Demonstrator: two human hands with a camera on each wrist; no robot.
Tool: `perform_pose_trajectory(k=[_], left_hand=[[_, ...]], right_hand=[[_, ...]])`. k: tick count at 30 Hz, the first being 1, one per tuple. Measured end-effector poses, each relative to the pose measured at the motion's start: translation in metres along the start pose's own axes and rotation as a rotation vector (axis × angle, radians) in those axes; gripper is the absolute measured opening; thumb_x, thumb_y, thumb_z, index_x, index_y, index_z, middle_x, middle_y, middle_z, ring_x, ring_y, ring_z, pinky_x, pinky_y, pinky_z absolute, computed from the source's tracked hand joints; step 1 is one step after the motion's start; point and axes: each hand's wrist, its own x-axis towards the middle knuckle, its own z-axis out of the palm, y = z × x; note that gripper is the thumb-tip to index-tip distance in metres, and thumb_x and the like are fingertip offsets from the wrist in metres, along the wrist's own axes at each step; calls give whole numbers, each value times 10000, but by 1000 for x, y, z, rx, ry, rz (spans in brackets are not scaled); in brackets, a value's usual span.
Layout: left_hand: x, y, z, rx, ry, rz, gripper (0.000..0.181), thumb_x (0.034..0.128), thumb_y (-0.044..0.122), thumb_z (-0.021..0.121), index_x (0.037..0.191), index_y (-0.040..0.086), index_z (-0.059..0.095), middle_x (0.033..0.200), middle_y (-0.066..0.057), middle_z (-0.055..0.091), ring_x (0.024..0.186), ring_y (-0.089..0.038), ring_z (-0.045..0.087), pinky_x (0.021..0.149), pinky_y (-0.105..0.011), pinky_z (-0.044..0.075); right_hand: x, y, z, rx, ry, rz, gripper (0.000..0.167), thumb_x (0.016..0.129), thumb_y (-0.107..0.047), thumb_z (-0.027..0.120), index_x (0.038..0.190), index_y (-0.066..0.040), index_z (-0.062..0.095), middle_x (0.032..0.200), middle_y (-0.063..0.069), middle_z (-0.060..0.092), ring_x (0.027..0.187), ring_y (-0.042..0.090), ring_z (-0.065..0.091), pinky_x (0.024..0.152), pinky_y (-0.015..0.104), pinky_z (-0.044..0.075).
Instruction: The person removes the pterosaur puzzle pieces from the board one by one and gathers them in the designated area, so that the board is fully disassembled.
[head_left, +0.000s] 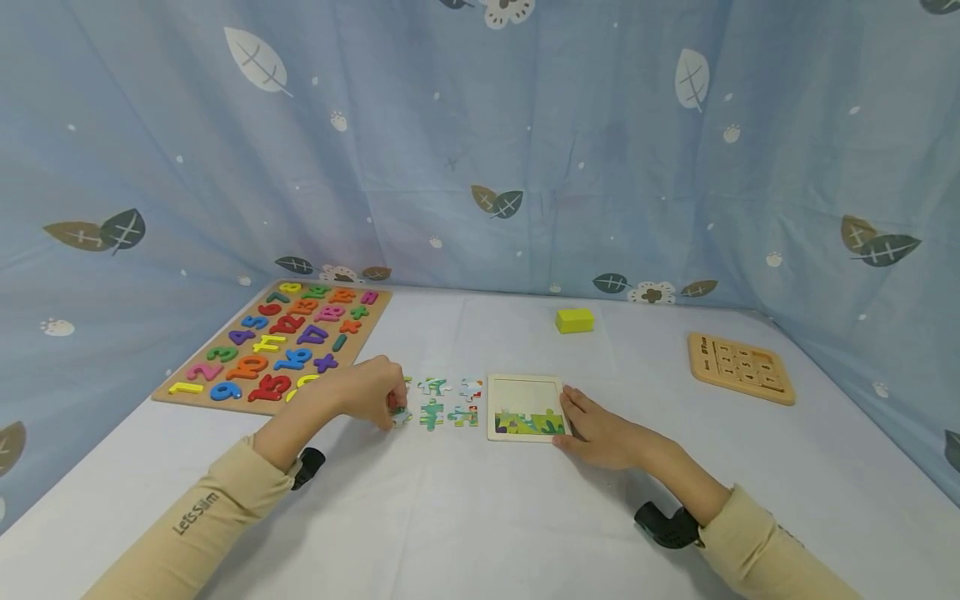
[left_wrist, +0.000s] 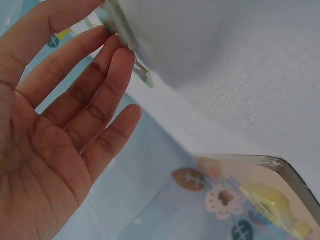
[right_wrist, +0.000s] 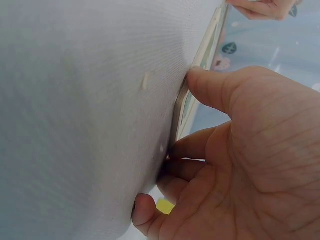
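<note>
Progress: the puzzle tray (head_left: 528, 393) lies between the two sets of fingers, its right edge against the right ones. A filled strip (head_left: 528, 424) of joined pieces runs along its near side; the floor beyond is bare. Judged about one third complete.

Left hand (head_left: 369, 392): thumb and fingertips nearly together, pinching one held piece (head_left: 402, 417); whether it is lifted cannot be told. Right hand (head_left: 603, 433): fingers almost straight, thumb spread away toward the near corner, resting against the tray's side; no pinch visible.

Remaining: the held piece plus five loose pieces (head_left: 432, 414), four to the right of the left fingertips in two short rows, one just beyond them and partly hidden.

Edges and room: the loose pieces occupy the direct path from left fingertips to tray rim, so a low crossing might nudge them. Bare tabletop (head_left: 465, 508) lies on the near side of both hands. The number board (head_left: 362, 335) sits left of and beyond the left fingers; a yellow block (head_left: 574, 321) stands beyond the right fingers, well apart.
</note>
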Motion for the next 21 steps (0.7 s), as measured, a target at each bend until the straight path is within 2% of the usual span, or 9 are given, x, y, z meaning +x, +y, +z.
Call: perform_pose_trajectory(k=[5,11,14,21], left_hand=[[-1,1,-2,8,-3,-3,197,724,126,831,899,91,747,816,16,637,738,-105,496,653,-226,464],[3,8,-8,3,40,21,244,718,144,842,935,79,751,858,-6,669,769,-105,534,705,-243,497],[7,15,-11,13,43,52,268,720,189,849,944,78,751,871,-20,680,771,-106,543,711,-247,504],[23,33,-12,42,17,74,297,705,247,861,937,92,759,860,-15,687,755,-95,535,684,-230,486]], right_hand=[[0,0,0,-3,0,1,752,1005,-369,473,1461,147,172,1570,295,81,1459,443,80,1153,564,177],[0,0,-1,-10,5,1,744,1005,-363,474,1460,146,179,1568,296,91,1458,444,88,1152,564,180],[0,0,-1,-9,4,-1,742,1006,-361,472,1460,147,179,1568,297,90,1457,445,87,1152,565,180],[0,2,0,-3,0,-8,744,1007,-358,470,1459,151,170,1568,300,82,1456,449,79,1152,566,177]])
